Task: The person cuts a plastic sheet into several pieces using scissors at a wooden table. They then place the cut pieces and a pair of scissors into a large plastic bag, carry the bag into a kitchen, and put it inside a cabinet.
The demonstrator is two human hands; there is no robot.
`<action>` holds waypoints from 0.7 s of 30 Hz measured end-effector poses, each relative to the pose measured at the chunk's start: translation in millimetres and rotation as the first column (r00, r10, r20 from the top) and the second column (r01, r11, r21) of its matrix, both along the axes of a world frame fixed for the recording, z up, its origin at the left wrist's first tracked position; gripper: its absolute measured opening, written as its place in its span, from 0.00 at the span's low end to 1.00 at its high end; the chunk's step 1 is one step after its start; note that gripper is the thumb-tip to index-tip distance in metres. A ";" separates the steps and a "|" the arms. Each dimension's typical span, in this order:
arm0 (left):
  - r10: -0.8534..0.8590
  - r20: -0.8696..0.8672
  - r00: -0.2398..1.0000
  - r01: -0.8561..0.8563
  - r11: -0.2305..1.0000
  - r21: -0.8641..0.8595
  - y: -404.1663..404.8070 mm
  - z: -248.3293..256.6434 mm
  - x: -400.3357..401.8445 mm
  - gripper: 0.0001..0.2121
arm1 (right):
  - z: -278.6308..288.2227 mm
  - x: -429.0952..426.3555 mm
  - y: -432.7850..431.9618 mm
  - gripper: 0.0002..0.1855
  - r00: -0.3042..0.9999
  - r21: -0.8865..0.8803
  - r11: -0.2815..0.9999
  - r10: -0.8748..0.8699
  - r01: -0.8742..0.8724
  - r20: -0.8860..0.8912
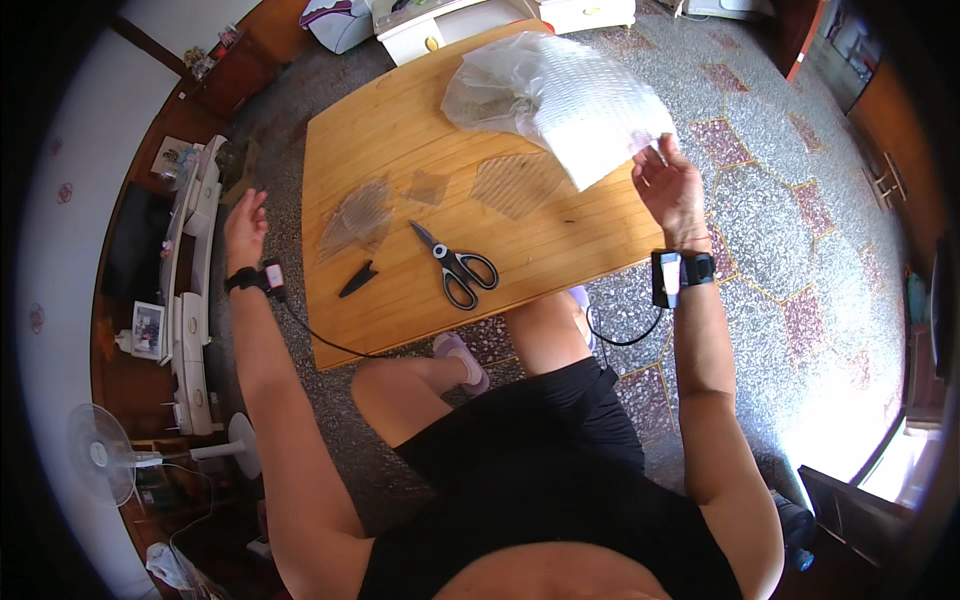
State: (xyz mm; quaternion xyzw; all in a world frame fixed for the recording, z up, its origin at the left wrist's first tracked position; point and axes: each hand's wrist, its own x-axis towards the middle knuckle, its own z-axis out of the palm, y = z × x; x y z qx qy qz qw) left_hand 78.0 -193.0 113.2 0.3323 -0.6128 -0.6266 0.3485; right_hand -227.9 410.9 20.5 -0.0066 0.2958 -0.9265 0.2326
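My right hand (673, 184) pinches the near right corner of a sheet of bubble wrap (592, 97), raised at the right side of the wooden table (360, 150). A crumpled, clear part of the plastic (484, 90) spreads over the table's far side. Off the left edge, my left hand (247, 225) hangs in the air, empty, fingers loosely curled. Kitchen scissors (454, 266) with black and grey handles lie near the front, blades slightly apart or together, I cannot tell. Beside them is a black blade sheath (358, 279). Clear ribbed plastic pieces (517, 184) lie flat behind.
Cables run from the wrist-worn devices (667, 279) past the table's front edge. My knees are close under that edge. A white drawer unit (457, 30) stands beyond the table, a white fan (101, 454) at the left, and a speckled stone floor (765, 225) to the right.
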 end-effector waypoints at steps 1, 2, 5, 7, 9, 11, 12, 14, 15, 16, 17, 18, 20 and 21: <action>0.022 -0.015 1.000 -0.022 1.000 0.004 -13.4 2.5 12.3 0.14 | 1.5 -3.1 7.3 0.07 0.999 -0.012 1.000 0.010 -0.009 0.054; 0.066 -0.034 0.997 -0.065 0.998 0.019 -24.8 4.9 21.9 0.14 | -0.5 -6.5 12.1 0.10 0.997 -0.012 1.000 -0.001 0.002 0.077; 0.172 -0.046 0.984 -0.171 0.985 0.024 -49.9 9.6 41.1 0.16 | -3.9 -8.3 10.6 0.17 0.994 -0.018 1.000 0.026 -0.024 0.107; 0.102 -0.042 0.994 -0.099 0.992 0.072 -55.6 6.0 40.8 0.14 | 1.2 -4.0 0.1 0.19 0.983 -0.027 0.999 0.039 -0.035 0.177; 0.101 0.041 0.994 -0.105 0.990 0.096 -55.7 -4.0 32.4 0.14 | -13.5 -11.3 -12.1 0.19 0.982 -0.062 0.996 0.074 -0.064 0.177; 0.074 0.124 0.990 -0.085 0.992 0.089 -50.0 -10.4 19.4 0.14 | -16.9 -10.7 -27.3 0.19 0.988 -0.052 0.996 0.080 -0.074 0.129; 0.053 0.159 0.986 -0.061 0.997 0.051 -45.9 -16.1 17.5 0.14 | -19.1 -8.5 -32.5 0.19 0.990 -0.066 0.993 0.100 -0.093 0.098; 0.020 0.201 0.979 -0.017 1.000 -0.019 -43.8 -15.6 15.2 0.14 | -20.3 -11.2 -49.4 0.18 0.990 -0.069 0.995 0.084 -0.076 0.113; 0.001 0.212 0.977 0.008 0.999 -0.039 -39.8 -16.0 12.8 0.14 | -22.0 -12.6 -52.3 0.18 0.990 -0.059 0.996 0.071 -0.064 0.125; -0.013 0.227 0.974 0.027 0.998 -0.062 -39.1 -16.2 16.2 0.14 | -21.6 -11.9 -59.3 0.17 0.990 -0.037 0.997 0.068 -0.064 0.122; -0.007 0.238 0.971 0.023 0.997 -0.068 -38.2 -16.3 20.1 0.14 | -21.9 -12.3 -64.3 0.16 0.993 -0.028 0.997 0.072 -0.070 0.097; 0.002 0.249 0.968 0.018 0.997 -0.078 -41.0 -13.8 27.2 0.15 | -22.6 -12.6 -70.4 0.16 0.994 -0.023 0.997 0.078 -0.076 0.071; 0.019 0.280 0.960 0.008 0.996 -0.092 -57.8 -8.6 50.5 0.16 | -21.4 -10.9 -88.2 0.15 0.997 -0.047 0.996 0.079 -0.078 0.017; 0.024 0.274 0.961 -0.003 0.997 -0.079 -67.7 -5.6 64.0 0.17 | -22.5 -9.2 -96.4 0.15 0.995 -0.070 0.993 0.093 -0.091 0.029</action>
